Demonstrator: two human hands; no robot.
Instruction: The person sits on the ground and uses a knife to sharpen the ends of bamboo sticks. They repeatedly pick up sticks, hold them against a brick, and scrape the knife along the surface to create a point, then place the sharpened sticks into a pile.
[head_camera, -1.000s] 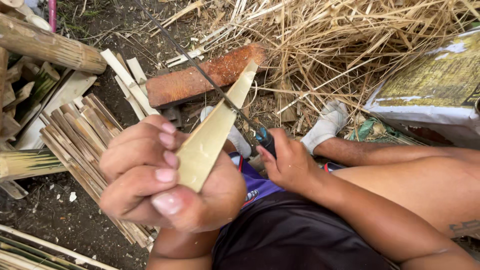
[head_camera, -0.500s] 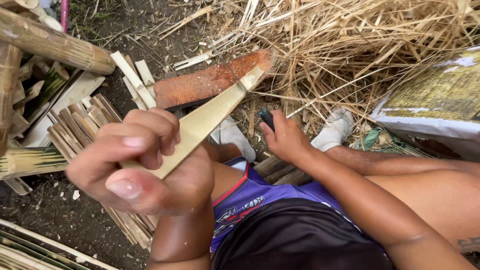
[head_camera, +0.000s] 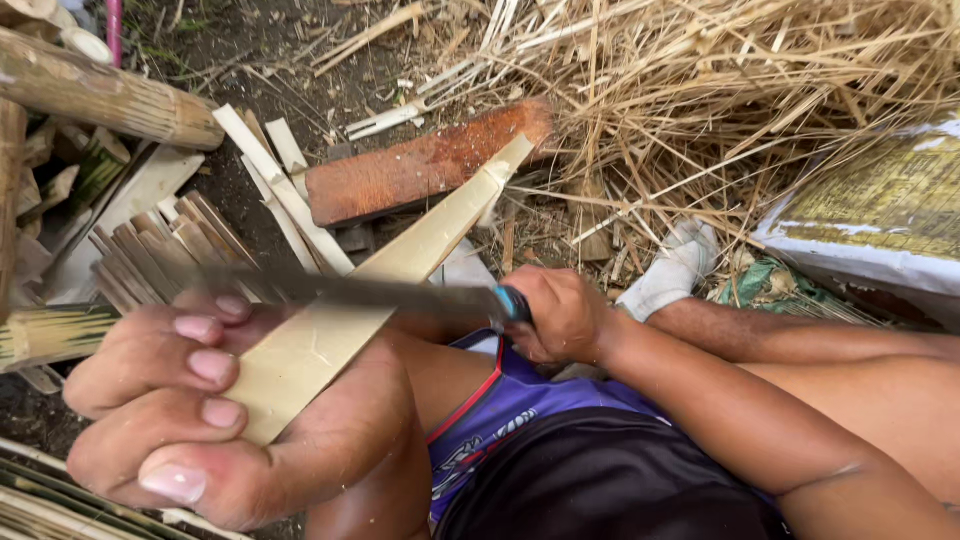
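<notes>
left hand (head_camera: 190, 410) clenched around bamboo slat (head_camera: 400, 265), right hand (head_camera: 560, 315) gripping knife (head_camera: 380, 292)

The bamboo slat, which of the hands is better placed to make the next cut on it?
Probably the right hand: it grips the knife, whose blade lies across the bamboo slat. The left hand is clamped around the slat, steadying it.

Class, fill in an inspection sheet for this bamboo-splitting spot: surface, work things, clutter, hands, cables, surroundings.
Surface: bare dark soil.
Work things: pale bamboo strip lies across a reddish wood block; knife blade lies across the strip.
Clutter: cut bamboo slats, dry shavings.
Hands: left hand grips the strip; right hand grips the knife handle.
Cables: nothing seen.
Surroundings: bamboo pole, woven sack, white sock.
</notes>
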